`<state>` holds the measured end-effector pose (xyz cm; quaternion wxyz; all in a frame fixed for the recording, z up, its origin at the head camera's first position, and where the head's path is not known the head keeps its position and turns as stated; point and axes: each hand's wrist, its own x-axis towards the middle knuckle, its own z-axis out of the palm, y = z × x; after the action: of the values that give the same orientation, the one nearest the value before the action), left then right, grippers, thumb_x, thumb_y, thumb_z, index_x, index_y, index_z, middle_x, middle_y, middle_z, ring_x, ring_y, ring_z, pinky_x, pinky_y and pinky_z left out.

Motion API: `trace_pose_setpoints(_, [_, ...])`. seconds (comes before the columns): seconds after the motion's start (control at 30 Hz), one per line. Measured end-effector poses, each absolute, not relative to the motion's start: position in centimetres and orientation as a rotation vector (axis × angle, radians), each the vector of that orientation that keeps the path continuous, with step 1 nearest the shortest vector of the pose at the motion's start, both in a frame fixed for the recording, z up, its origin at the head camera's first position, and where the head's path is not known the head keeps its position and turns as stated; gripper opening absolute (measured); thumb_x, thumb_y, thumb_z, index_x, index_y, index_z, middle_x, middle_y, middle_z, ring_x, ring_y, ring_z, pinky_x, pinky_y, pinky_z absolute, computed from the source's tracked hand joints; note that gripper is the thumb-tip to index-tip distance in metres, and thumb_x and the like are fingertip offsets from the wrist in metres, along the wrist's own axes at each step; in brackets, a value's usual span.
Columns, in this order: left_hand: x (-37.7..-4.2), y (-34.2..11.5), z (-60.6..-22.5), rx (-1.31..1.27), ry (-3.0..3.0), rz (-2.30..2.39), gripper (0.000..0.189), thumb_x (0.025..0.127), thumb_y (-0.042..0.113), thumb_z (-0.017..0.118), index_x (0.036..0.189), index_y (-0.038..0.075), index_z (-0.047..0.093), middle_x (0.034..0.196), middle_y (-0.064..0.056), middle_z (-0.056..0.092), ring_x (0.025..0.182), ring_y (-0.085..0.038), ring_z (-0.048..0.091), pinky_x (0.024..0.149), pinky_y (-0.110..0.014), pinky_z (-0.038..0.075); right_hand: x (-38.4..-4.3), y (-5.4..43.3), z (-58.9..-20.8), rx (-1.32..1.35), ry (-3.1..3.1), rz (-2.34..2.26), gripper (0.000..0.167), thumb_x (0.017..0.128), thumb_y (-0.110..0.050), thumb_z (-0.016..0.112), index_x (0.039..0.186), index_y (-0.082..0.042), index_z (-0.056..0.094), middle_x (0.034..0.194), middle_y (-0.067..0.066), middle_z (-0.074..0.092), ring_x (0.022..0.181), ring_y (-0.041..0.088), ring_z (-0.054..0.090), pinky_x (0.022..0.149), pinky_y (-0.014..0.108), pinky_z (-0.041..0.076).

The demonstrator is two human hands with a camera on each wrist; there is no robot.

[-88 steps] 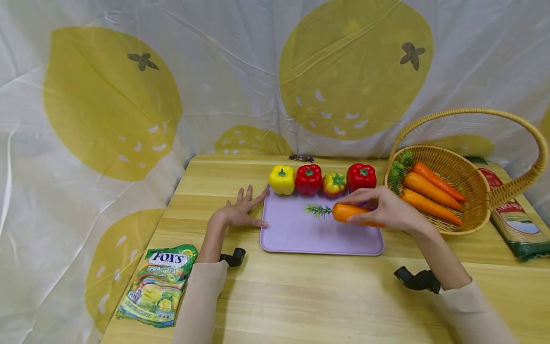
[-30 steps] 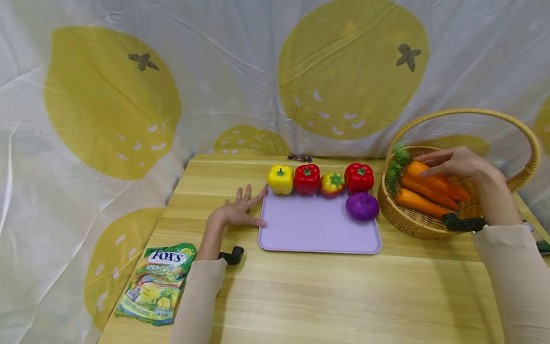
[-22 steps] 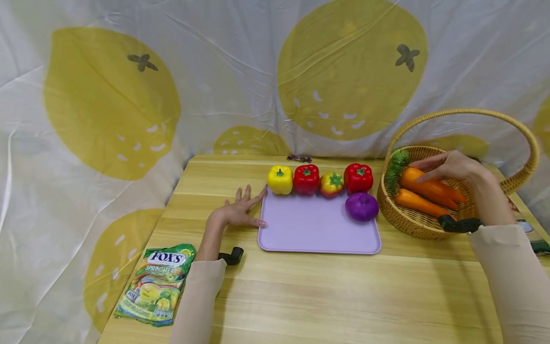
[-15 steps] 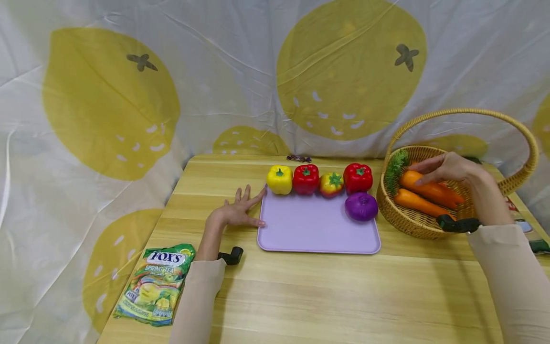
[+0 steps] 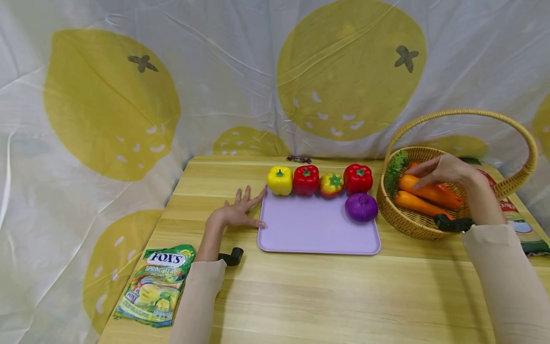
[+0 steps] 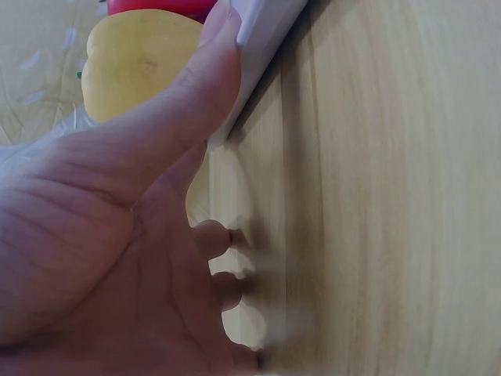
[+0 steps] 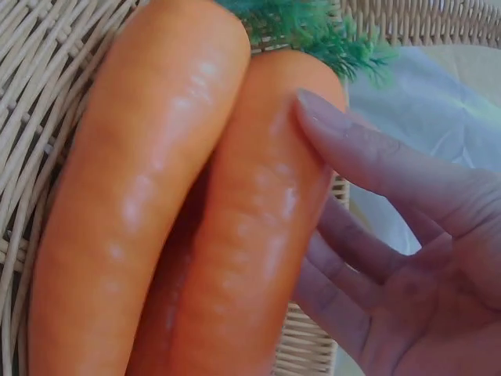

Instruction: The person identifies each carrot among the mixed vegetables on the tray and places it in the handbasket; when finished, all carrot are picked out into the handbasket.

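My right hand (image 5: 451,172) reaches into the wicker basket (image 5: 397,217) and grips an orange carrot (image 7: 258,204) near its leafy end. The thumb lies on its upper face and the fingers go round its far side. Beside it in the basket lies another carrot (image 7: 129,196), with more carrots partly hidden underneath. My left hand (image 5: 236,212) has its fingers spread, thumb and index finger at the left edge of the lilac tray (image 5: 309,227). A purple onion (image 5: 362,207) sits at the tray's right end.
Along the tray's back edge stand a yellow pepper (image 5: 280,180), a red pepper (image 5: 306,180), a yellow-red tomato-like vegetable (image 5: 332,185) and another red pepper (image 5: 358,179). A candy bag (image 5: 156,286) lies front left, a wrapped sweet (image 5: 299,159) at the back. The basket handle (image 5: 464,113) arches high.
My right hand has carried the carrot from over the tray into the basket, uncovering the onion, then lowered and shifted it slightly left among the other carrots. The left hand has stayed put.
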<state>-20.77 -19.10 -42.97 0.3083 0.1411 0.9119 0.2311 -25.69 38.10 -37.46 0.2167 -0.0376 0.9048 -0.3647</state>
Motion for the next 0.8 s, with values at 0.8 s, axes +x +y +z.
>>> trace_pose_setpoints(0.8, [-20.5,-19.0,-42.6,0.374,2.417,0.607,0.103,0.094,0.051,0.072,0.166,0.037,0.001,0.17,-0.018,-0.027,0.156,-0.043,-0.029,0.12,-0.076,-0.014,-26.4,37.4,-39.5,-0.124,2.362,-1.001,0.044,0.093,-0.013,0.077,0.133,0.002,0.067,0.122,0.012,0.076,0.093,-0.001,0.071,0.085,0.024,0.061])
